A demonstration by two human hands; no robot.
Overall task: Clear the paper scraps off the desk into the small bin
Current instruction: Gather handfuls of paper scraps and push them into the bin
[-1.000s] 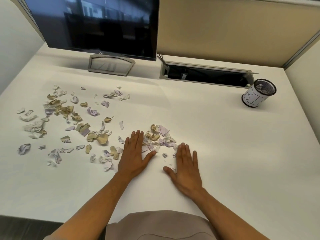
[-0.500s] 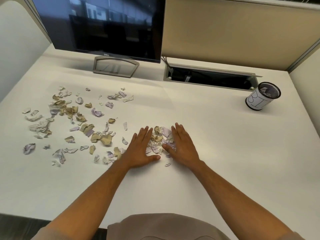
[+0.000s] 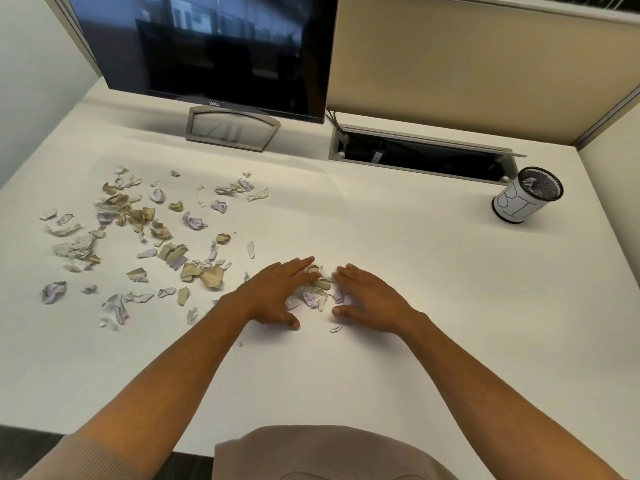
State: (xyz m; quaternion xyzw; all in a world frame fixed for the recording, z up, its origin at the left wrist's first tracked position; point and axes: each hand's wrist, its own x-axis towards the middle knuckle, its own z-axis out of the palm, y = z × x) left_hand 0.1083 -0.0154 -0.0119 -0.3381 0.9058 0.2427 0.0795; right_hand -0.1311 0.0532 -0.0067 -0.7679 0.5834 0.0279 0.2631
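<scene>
Between hands [image 3: 322, 296], scraps [image 3: 317, 292]; bin [image 3: 526, 195] well apart.

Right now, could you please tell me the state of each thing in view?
Left hand: open, pressing on pile.
Right hand: open, pressing on pile.
Pile: gathered between the hands.
Scraps: scattered on desk.
Bin: upright, some paper inside.
Monitor: dark.

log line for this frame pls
left hand: open, against small heap of crumpled paper scraps | right hand: open, opposite side | small black mesh bin: far right, upright
</scene>
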